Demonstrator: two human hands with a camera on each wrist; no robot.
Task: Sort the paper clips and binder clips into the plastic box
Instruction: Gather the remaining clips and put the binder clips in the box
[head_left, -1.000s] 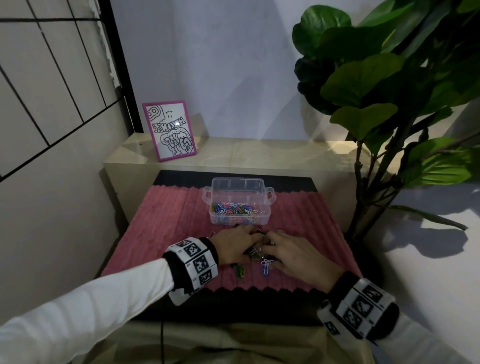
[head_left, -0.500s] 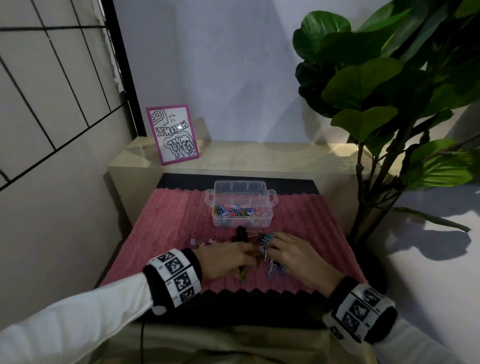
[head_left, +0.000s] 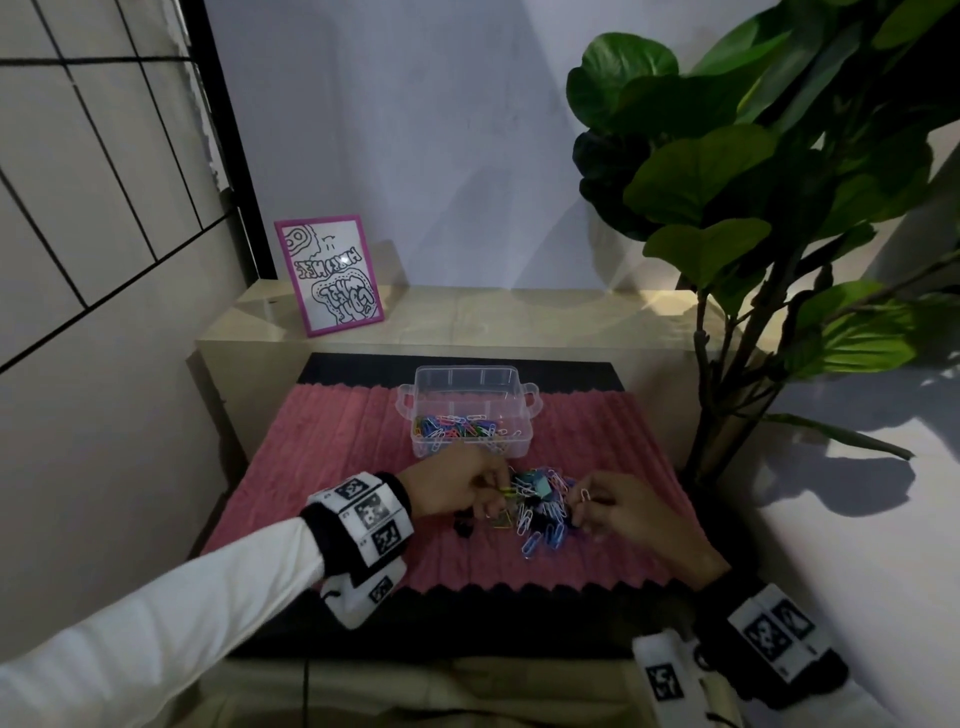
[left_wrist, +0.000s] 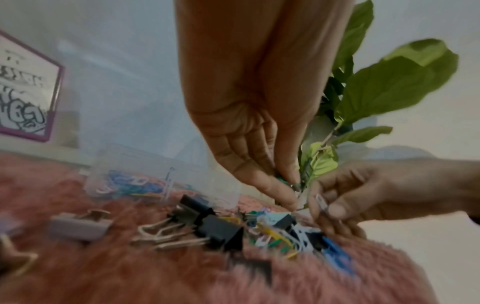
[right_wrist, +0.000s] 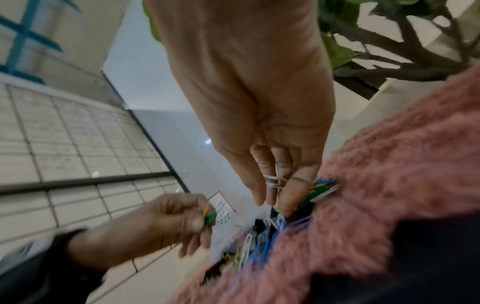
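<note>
A clear plastic box (head_left: 470, 410) stands on the pink mat (head_left: 332, 441) and holds several coloured paper clips (head_left: 452, 427). In front of it lies a pile of paper clips and binder clips (head_left: 540, 512). My left hand (head_left: 457, 486) hovers at the pile's left edge and pinches green and yellow paper clips (right_wrist: 209, 216). My right hand (head_left: 618, 506) sits at the pile's right edge and pinches a white paper clip (head_left: 585, 493), also plain in the right wrist view as the white paper clip (right_wrist: 275, 182). Black binder clips (left_wrist: 221, 230) and a grey binder clip (left_wrist: 78, 226) lie on the mat.
A framed drawing (head_left: 330, 275) leans on the beige ledge (head_left: 519, 317) behind the mat. A large leafy plant (head_left: 753, 182) stands to the right. A tiled wall (head_left: 93, 208) closes the left side. The mat's black front edge (head_left: 467, 623) lies near my body.
Both hands have lifted off the pile and drawn apart, each now pinching paper clips. The pile between them is uncovered.
</note>
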